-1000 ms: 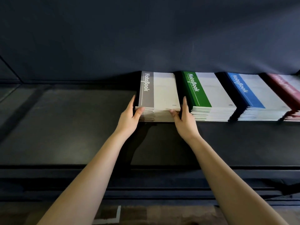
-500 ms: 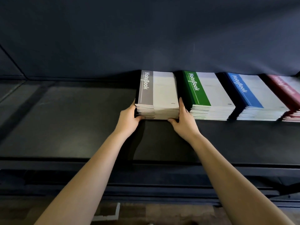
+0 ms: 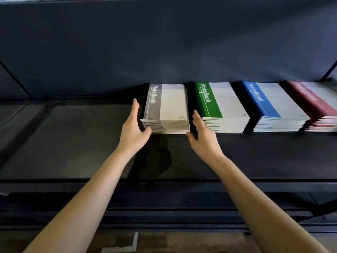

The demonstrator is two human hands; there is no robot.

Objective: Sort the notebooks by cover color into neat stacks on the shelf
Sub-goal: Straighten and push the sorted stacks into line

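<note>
Head view looks down on the stack of grey-banded white paper notebooks (image 3: 165,110), which lies flat on the dark matte shelf board (image 3: 73,139), pushed back under the overhang of the dark upper shelf panel (image 3: 164,42). From where I stand, its lower books jut a little at the front left corner, so the pile is not quite square.

That seems to be why the hands sit as they do. The left hand (image 3: 134,132) stands edge-on along the left side of the grey stack, fingers straight and together, thumb touching the front face low down. The right hand (image 3: 202,137) mirrors it on the stack's right side, straight fingers slid into the dark gap there, thumb at the front lower corner. Neither hand curls round anything; both flank the pile like flat paddles. I judge this to be a squaring-up squeeze, not a lift.

Just right of the grey stack, across that gap, lies the stack of green-banded notebooks (image 3: 218,106). Further right comes the blue-banded stack (image 3: 264,108), and furthest right the red-banded stack (image 3: 313,106), which is cut off by the frame edge. All have their spines turned the same way, so the sorting looks nearly done.

Left of the grey stack is bare board. Below its front lip, brown floor with a white tape mark (image 3: 135,241) shows.
</note>
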